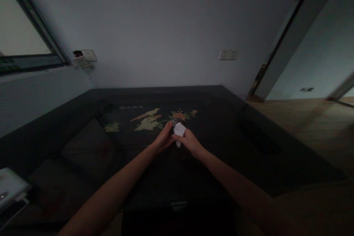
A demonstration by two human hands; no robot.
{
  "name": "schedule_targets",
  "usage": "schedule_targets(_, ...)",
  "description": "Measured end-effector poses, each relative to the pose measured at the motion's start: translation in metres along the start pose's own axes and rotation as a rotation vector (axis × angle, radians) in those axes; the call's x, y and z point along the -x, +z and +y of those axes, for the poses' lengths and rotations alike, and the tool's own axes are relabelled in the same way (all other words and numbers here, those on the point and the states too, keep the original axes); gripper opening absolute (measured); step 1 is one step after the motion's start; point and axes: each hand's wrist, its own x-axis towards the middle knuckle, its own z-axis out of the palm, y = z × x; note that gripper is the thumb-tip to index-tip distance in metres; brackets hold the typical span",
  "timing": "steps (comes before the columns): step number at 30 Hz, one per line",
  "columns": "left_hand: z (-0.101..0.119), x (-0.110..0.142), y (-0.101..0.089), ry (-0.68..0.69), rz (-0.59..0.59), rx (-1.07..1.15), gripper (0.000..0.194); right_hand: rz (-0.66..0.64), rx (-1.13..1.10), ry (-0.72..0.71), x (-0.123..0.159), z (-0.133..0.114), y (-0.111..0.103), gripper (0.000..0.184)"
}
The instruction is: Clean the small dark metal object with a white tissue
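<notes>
Both hands meet above the dark table (177, 177), near its middle. My left hand (165, 138) is closed around the side of a small, dark, rounded object with a shiny edge (178, 121); its kind is too dim and small to make out. A crumpled white tissue (179, 129) is pinched in my right hand (190, 141), thumb across its front. The tissue lies against the near side of the dark object, and its lower end hangs between the hands. Part of the object is hidden behind the tissue and fingers.
A bird-and-flower picture (149, 120) decorates the tabletop beyond the hands. At the lower left is a white box-like device (12, 188) with a cable. Wall sockets (228, 54) sit above the table's far edge. Wooden floor (279, 118) lies to the right.
</notes>
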Motion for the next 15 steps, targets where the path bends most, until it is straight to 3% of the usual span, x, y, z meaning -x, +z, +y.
schedule_targets(3,0.002,0.002,0.001,-0.034,0.04,-0.006,0.033,-0.06,0.393,-0.036,0.005,-0.004,-0.002,0.041)
schedule_targets(8,0.004,0.001,0.0,-0.072,0.001,0.045,0.034,-0.18,0.895,-0.146,0.01,-0.008,-0.011,0.054)
schedule_targets(12,0.003,-0.001,-0.002,-0.074,-0.018,0.046,0.033,-0.268,1.148,-0.176,0.006,-0.013,-0.02,0.045)
schedule_targets(15,0.003,0.001,-0.002,-0.065,-0.017,0.031,0.029,-0.278,1.207,-0.211,0.005,-0.018,-0.023,0.043)
